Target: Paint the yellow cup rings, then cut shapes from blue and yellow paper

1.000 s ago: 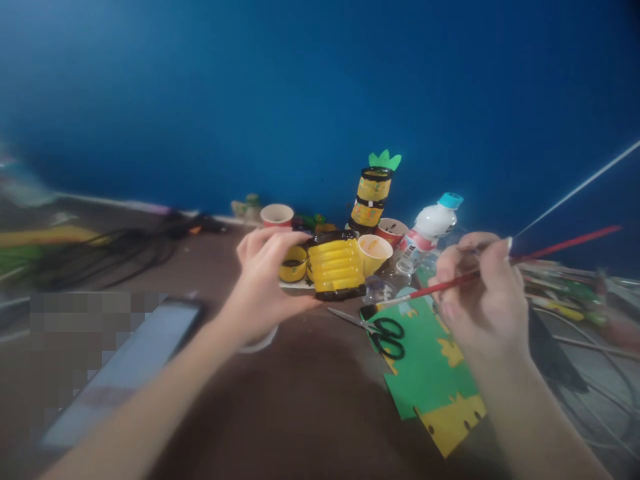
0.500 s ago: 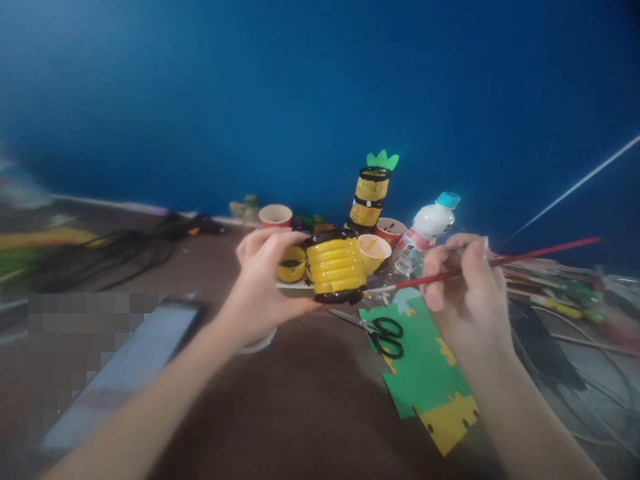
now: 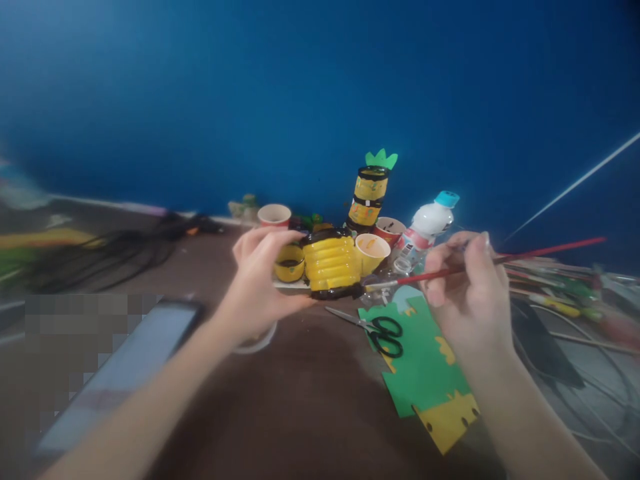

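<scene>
My left hand (image 3: 260, 280) is closed around a ribbed yellow container (image 3: 332, 264) with black-painted top and bottom rims, held above the brown table (image 3: 300, 400). My right hand (image 3: 467, 293) pinches a red-handled paintbrush (image 3: 500, 261). The brush tip touches the black bottom rim on the container's right side. Black-handled scissors (image 3: 385, 332) lie just below, partly on a green and yellow sheet (image 3: 425, 367).
Behind stand a yellow and black tower with green leaves (image 3: 370, 190), a white bottle with a blue cap (image 3: 430, 223), several paper cups (image 3: 274, 215), a small yellow cup (image 3: 290, 263). A phone (image 3: 130, 363) lies at left, black cables (image 3: 110, 250) farther back, brushes and wires (image 3: 565, 287) at right.
The brush tip moved left from above the scissors to the container's bottom rim. My left hand turned the container slightly and drifted a little left.
</scene>
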Demonstrator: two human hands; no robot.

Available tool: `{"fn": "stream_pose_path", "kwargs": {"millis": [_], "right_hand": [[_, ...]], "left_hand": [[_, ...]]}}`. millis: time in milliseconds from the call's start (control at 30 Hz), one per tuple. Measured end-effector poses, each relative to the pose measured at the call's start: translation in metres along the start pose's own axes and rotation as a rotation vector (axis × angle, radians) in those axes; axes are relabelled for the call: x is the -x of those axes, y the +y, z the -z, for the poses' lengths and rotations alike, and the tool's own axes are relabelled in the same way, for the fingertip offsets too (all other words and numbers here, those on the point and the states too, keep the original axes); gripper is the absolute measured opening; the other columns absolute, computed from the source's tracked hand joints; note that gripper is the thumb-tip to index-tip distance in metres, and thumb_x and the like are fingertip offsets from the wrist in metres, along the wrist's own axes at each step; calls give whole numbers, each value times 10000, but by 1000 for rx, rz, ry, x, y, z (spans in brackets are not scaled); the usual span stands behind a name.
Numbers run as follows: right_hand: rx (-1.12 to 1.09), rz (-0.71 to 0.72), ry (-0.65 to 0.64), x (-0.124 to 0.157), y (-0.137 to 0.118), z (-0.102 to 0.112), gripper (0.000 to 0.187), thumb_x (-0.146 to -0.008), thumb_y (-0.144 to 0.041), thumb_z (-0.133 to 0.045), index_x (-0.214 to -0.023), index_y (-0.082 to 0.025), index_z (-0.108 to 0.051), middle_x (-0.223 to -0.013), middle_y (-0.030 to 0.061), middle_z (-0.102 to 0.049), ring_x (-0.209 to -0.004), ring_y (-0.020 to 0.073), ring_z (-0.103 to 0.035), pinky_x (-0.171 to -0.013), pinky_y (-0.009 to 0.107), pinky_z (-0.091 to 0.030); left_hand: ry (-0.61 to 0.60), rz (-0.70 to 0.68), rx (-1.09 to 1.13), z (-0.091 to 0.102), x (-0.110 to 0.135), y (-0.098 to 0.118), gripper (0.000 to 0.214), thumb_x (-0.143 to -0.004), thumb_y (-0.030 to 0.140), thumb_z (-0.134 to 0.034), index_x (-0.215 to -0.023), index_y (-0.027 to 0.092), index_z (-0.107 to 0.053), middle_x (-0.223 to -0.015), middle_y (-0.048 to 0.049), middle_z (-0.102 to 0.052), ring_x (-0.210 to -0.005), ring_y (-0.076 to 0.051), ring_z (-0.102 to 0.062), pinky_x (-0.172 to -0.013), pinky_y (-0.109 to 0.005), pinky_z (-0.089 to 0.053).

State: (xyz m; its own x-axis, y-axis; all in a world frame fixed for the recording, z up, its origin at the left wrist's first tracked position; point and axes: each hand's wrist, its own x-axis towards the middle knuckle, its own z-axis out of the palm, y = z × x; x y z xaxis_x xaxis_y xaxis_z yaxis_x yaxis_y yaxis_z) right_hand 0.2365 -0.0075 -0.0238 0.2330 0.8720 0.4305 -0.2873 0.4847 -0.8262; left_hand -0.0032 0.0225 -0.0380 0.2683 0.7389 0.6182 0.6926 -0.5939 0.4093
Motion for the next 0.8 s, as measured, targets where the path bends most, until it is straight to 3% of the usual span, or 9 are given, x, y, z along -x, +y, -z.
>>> {"fn": "stream_pose_path", "kwargs": {"millis": [167, 367, 500, 633, 800], "right_hand": [[15, 10, 105, -4, 1, 4, 206, -892, -326, -526, -740, -196, -576, -562, -29, -642, -276, 48, -463, -299, 198, -308], [9, -30, 26, -3, 1, 2, 224, -867, -400, -549, -778, -197, -579, -588, -36, -634, -288, 46, -460, -305, 198, -326], [50, 26, 64, -6, 2, 6, 193, -890, -319, -522, -759, -182, -562, -573, -23, -641, -304, 59, -488, -308, 190, -307], [62, 64, 102, -10, -1, 13, 190, -905, -279, -485, -755, -191, -561, -581, -22, -646, -334, 67, -497, -338, 196, -336], [82, 53, 115, -12, -3, 13, 201, -906, -270, -468, -748, -197, -567, -614, -9, -656, -421, 100, -547, -411, 230, -395]], "left_hand": [[-15, 28, 43, 2, 0, -3, 677, -530, 355, -765, -1132, 251, -474, -1200, -90, -523, -1171, -337, -386, -970, -526, -309], [-12, 13, 24, 2, 0, -3, 667, -543, 346, -759, -1138, 256, -473, -1193, -84, -532, -1168, -324, -395, -982, -520, -309], [-20, 57, 77, 4, -1, -6, 686, -525, 328, -774, -1145, 263, -489, -1216, -82, -519, -1195, -328, -380, -1007, -516, -310], [-113, 240, 402, 1, -3, -17, 737, -586, 372, -753, -1234, 213, -440, -1277, -121, -484, -1194, -290, -452, -1016, -465, -351], [-269, 553, 790, -7, -2, -25, 499, -765, 465, -579, -1196, 222, -516, -1273, -105, -559, -1184, -279, -501, -984, -459, -381]]}}
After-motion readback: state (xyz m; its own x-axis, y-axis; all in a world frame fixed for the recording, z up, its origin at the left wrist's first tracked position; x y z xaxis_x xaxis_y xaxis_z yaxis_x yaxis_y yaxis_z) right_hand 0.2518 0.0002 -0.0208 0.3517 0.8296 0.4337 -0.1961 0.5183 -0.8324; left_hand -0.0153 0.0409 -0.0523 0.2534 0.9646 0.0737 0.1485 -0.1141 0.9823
